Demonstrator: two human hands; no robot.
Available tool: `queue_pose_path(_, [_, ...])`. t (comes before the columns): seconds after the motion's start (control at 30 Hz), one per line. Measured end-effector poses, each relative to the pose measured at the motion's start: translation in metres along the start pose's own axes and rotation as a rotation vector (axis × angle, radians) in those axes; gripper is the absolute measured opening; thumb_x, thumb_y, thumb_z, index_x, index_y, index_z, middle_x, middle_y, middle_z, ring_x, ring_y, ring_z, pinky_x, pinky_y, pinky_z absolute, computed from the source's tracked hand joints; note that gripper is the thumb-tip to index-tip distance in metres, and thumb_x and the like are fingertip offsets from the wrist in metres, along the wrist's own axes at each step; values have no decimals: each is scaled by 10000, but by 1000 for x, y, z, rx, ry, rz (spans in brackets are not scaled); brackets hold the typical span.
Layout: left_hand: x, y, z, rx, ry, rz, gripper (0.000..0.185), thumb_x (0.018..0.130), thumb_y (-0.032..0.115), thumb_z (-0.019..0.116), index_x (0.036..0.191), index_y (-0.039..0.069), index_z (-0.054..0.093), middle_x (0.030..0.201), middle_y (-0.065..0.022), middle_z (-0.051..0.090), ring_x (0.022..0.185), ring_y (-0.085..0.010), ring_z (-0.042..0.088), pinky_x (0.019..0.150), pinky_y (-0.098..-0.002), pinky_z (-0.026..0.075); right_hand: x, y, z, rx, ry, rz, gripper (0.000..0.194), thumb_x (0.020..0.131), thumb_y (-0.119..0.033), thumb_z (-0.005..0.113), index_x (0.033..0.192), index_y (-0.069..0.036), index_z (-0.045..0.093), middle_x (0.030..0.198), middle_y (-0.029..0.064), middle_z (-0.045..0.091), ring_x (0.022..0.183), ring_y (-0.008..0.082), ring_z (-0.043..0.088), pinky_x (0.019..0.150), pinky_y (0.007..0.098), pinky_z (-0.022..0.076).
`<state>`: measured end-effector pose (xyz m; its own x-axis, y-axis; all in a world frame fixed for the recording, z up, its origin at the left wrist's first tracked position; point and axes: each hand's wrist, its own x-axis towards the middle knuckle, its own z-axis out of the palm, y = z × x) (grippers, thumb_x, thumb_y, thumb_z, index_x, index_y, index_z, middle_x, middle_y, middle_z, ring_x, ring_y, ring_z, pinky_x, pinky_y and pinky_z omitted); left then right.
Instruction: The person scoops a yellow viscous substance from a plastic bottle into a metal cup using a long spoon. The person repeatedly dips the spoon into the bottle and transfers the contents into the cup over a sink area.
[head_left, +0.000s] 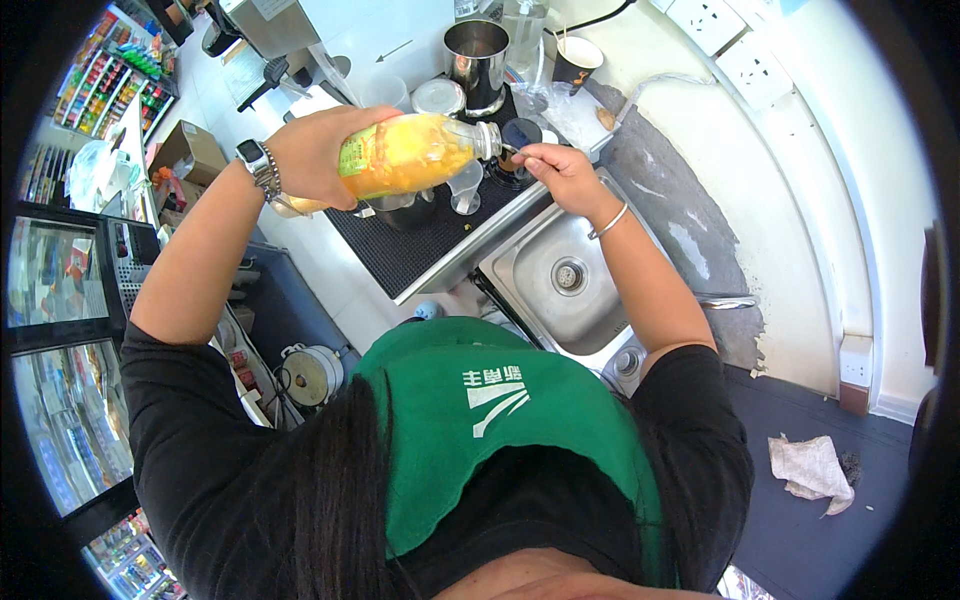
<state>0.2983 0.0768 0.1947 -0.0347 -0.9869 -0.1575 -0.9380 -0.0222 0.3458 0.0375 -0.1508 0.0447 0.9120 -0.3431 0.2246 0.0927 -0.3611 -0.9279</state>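
Observation:
My left hand (319, 154) grips a clear bottle of orange-yellow pulpy contents (412, 154), tilted almost level, its uncapped mouth pointing right. Close to that mouth, my right hand (559, 172) pinches the thin handle of a metal utensil (511, 149); its far end cannot be made out. Under the bottle, a small clear plastic measuring cup (466, 187) rests on the black ribbed mat (405, 247). A dark round container stands partly hidden behind my right fingers. Behind the bottle are a stainless steel cup (477, 64) and a round clear lidded container (438, 97).
A steel sink (540, 300) lies at the right below my right forearm, with a faucet (726, 301) beside it. A paper cup with sticks (579, 60) stands near the wall. A cloth (810, 472) lies on the dark surface at the lower right; a lidded pot (309, 377) sits lower left.

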Motion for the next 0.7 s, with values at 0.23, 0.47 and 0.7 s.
queue_pose_path(0.23, [0,8,2,-9,-155,-66,1085,463,246,837,1457,164,411,1107,-161,622,1039,-340,610,918,-392,493,-1,0,28,101,-81,49,120,969,-94,597,1000,-5,671,894,16,665,830,76,570,768,255,483])
queue_pose_path(0.47, [-1,26,-6,224,-255,-138,1127,475,290,857,1487,213,368,1032,-167,625,977,-330,632,827,-390,521,1,-8,20,168,-230,161,115,955,-102,636,927,3,673,827,-37,631,759,33,519,685,214,444])
queue_pose_path(0.7, [6,52,-10,341,-289,-154,1145,478,280,867,1500,268,352,1035,-145,612,939,-318,643,789,-380,530,11,-18,11,163,-351,178,152,909,-123,695,832,8,687,692,-39,600,653,33,475,600,233,430])
